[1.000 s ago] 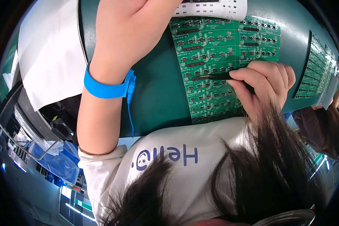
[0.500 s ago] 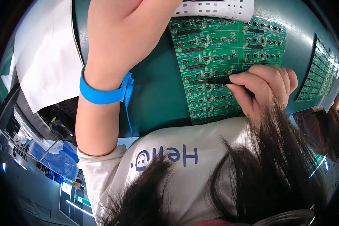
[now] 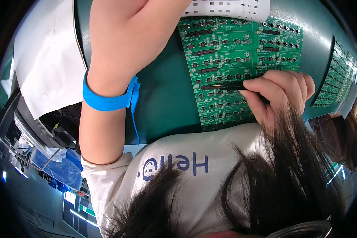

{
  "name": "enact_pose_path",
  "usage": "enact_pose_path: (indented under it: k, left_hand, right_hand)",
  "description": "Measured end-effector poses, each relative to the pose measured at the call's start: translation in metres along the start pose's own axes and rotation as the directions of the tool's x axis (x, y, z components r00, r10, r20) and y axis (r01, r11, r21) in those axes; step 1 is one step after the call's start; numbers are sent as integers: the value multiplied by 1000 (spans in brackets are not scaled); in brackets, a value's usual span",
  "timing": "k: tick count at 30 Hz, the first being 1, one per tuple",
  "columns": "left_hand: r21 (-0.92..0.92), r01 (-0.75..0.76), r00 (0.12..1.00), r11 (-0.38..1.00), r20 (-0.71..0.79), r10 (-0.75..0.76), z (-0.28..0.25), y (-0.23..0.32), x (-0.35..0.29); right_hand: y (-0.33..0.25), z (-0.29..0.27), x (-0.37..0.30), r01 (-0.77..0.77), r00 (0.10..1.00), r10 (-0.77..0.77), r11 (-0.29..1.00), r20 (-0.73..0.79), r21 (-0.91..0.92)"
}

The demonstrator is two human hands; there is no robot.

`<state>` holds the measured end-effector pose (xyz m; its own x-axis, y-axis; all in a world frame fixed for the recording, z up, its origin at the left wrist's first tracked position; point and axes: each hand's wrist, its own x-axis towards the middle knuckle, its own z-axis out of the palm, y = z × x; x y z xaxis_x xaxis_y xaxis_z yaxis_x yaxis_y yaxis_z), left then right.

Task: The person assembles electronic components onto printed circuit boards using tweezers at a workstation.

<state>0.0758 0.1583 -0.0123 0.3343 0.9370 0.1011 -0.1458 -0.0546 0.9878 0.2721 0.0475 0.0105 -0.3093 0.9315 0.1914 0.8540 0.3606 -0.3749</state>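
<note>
My right hand (image 3: 279, 89) pinches a pair of dark tweezers (image 3: 230, 85) that lie almost level, pointing left. Their slim metal tips are over a black strip-shaped part on the green circuit board panel (image 3: 222, 67). Whether the tips touch that part or grip anything is too small to make out. Rows of small black components cover the panel. At the top left my left hand (image 3: 127, 35) reaches past the upper edge of the view, so its fingers are hidden. A blue wrist strap (image 3: 107, 95) with a thin cord circles that wrist.
A white perforated strip (image 3: 230, 8) overlaps the panel's far edge. The panel lies on a green work surface (image 3: 158, 95). Another populated board panel (image 3: 337, 75) sits at the right, near another person (image 3: 339, 135). White paper (image 3: 47, 55) hangs at the left.
The tweezer tips have shifted very slightly to the right, along with my right hand. My left hand has edged a little to the left. The panel looks nearly still.
</note>
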Motion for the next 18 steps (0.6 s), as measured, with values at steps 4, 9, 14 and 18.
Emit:
enact_pose_path:
  k: [4,9,14,18]
  left_hand:
    - [40,143,987,989,-85,-139,-3,1,-3]
    - [4,6,1000,1000,1,-6,-7,-6,3]
    - [26,15,1000,1000,-15,-14,-6,-4,2]
    - [18,8,1000,1000,2,-8,-5,0,-1]
  right_hand:
    - [-1,4,-1,10,1000,-10,1000,4,9]
    - [0,2,-1,15,1000,-15,1000,-10,-4]
    - [1,2,-1,-1,1000,1,1000,-11,27]
    - [-1,2,-1,-2,1000,2,1000,-11,11]
